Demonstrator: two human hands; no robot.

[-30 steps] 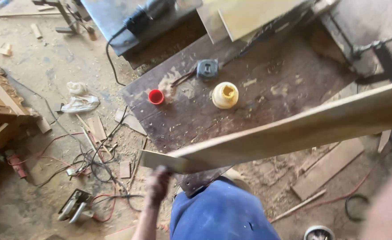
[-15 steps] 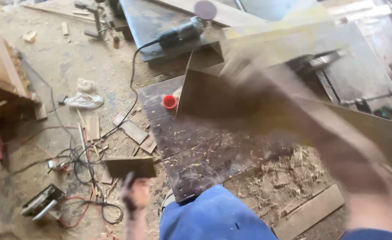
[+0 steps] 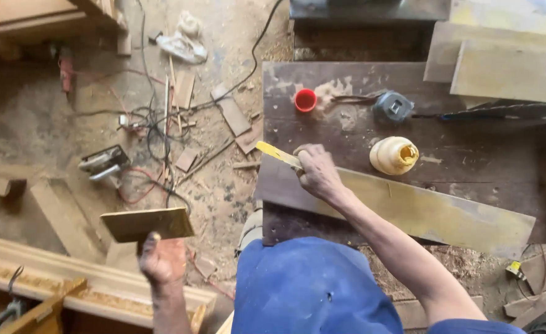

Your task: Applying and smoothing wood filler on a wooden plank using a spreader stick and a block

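On the dark workbench point(image 3: 471, 179) a long pale plank point(image 3: 421, 210) lay flat, running from near the bench's left edge down toward its right corner; the right hand point(image 3: 317, 173) rested on the plank's left end, fingers curled closed around a thin yellow strip point(image 3: 278, 154) that stuck out past the knuckles, whether a blade, a ruler or a sliver of wood could not be told. Off the bench, over the sawdust floor point(image 3: 50, 136), the left hand point(image 3: 162, 260) was clamped shut on a short flat wooden offcut point(image 3: 146, 224), gripped by its lower edge and held level, well apart from the plank.

To do this well, by my judgement, the right hand ought to press the plank steady against the bench while the strip sat true to its edge; the offcut would serve best kept clear until wanted.

As for containers: a cream plastic pot point(image 3: 394, 154) stood just beside the plank's far edge, open-topped, with yellowish stuff showing inside, likely glue, though that was a guess; a small red cup point(image 3: 305, 100) stood near the bench's back left, its contents too small to tell; between them lay a grey tape measure point(image 3: 392, 107). Cables point(image 3: 155, 124) and a power tool point(image 3: 103, 164) lay on the floor.
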